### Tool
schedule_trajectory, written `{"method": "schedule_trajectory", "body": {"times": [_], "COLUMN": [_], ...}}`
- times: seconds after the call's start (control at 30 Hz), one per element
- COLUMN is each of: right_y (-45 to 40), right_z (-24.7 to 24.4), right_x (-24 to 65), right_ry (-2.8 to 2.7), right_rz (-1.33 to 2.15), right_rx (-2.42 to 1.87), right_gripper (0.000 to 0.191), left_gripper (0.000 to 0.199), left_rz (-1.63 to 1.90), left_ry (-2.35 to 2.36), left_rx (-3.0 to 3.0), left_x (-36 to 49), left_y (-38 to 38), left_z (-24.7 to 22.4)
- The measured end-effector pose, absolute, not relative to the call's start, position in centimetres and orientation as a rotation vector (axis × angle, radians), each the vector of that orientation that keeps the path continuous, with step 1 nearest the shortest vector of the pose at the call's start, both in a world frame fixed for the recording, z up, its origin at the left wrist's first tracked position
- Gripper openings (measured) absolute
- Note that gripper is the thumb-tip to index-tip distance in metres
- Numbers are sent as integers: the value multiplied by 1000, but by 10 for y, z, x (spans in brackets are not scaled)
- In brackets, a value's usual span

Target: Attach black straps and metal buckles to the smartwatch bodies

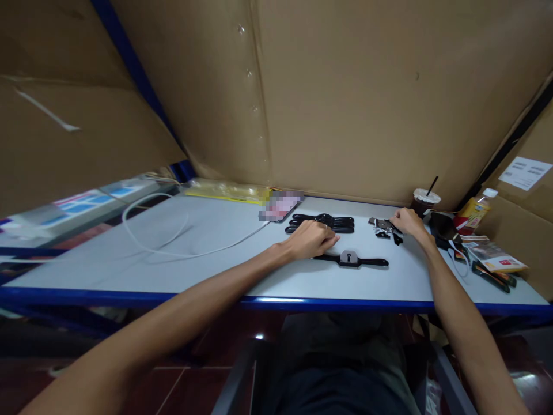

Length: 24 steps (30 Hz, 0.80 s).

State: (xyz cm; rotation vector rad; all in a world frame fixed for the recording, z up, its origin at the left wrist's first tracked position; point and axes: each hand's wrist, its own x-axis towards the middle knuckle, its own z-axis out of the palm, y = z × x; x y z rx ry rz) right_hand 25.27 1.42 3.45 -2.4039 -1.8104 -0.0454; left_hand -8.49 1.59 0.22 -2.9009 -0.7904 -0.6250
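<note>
A black spokeshave (349,259) with a grey plate at its middle lies across the front of the table. My left hand (311,238) is closed just behind its left handle, knuckles up. Whatever those fingers may grip is hidden. Behind that hand lie several more black spokeshave bodies (343,221), side by side. My right hand (408,222) reaches to a small heap of metal parts (380,225). Its fingers are curled together at the heap's right side, and I cannot make out what is in them. Small black pieces (397,238) lie just in front.
A phone (283,206) with a white cable (216,252) lies at the back, beside a yellow-edged plastic package (228,191). A lidded cup (425,200), a bottle (477,210) and a packet (492,253) crowd the right. Cardboard (345,98) walls the back.
</note>
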Motion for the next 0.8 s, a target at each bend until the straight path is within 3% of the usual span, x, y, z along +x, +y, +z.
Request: {"method": "schedule_trajectory", "body": {"times": [0.23, 0.5, 0.8], "right_y": [1, -5, -9], "right_z": [57, 52, 56], "right_x": [253, 266, 244], "right_ry": [-1904, -1962, -2084], "right_rz": [80, 625, 1008], "right_rx": [-2553, -2559, -1744], "right_gripper": [28, 36, 31], "left_gripper": [51, 49, 49], "left_rz": [-600, -584, -562], "left_ry": [-794, -795, -864], "left_rx": [-2891, -2883, -2865], "left_x": [-86, -85, -85], "left_y": [16, 15, 15], "left_z": [2, 3, 4]}}
